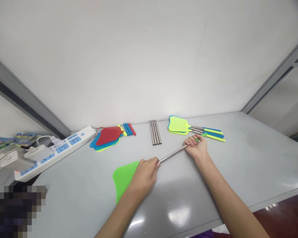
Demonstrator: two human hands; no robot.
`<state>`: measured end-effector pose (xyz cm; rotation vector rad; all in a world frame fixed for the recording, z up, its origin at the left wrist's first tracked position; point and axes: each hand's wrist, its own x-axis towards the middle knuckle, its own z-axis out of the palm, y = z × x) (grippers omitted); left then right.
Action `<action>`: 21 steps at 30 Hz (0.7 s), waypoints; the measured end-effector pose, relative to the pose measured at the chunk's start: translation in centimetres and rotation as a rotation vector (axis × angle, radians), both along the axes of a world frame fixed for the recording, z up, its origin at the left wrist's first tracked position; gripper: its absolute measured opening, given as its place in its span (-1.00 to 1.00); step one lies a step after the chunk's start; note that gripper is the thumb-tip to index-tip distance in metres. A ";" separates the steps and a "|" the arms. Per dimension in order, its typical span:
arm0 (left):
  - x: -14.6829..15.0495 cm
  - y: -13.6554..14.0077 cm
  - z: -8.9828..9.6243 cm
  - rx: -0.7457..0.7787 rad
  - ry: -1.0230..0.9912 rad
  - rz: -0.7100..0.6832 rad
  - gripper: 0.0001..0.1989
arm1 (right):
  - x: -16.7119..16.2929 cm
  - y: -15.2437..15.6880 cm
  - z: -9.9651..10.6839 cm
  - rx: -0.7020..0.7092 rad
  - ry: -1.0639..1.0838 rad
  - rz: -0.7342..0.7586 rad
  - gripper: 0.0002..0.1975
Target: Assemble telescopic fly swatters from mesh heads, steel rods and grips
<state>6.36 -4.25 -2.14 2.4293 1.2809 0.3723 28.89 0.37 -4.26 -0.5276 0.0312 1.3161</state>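
Beyond the green swatter (172, 154) lie handles (129, 129) and metal rods (156, 132).

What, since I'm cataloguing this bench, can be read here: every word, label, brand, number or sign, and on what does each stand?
No text can be read.
White power strip: any markings are too small to read.
White plug: any marks are too blurred.
Colourful items at left edge: too blurred.
Green swatter being held: no lettering shows on its visible parts.
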 end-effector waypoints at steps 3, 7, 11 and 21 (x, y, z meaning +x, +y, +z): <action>-0.1 0.1 0.0 0.007 0.007 0.008 -0.69 | 0.0 0.0 0.0 0.002 0.004 0.005 -0.74; -0.2 0.2 0.2 -0.001 0.000 0.012 -0.70 | -0.2 0.0 0.1 0.018 0.005 0.016 -0.73; -0.1 0.0 0.4 -0.018 -0.037 0.041 -0.70 | 0.0 0.1 0.4 0.124 -0.012 0.062 -0.69; -0.5 -0.1 0.6 -0.021 -0.050 0.049 -0.69 | 2.2 -0.3 0.6 0.181 -0.040 0.163 -0.50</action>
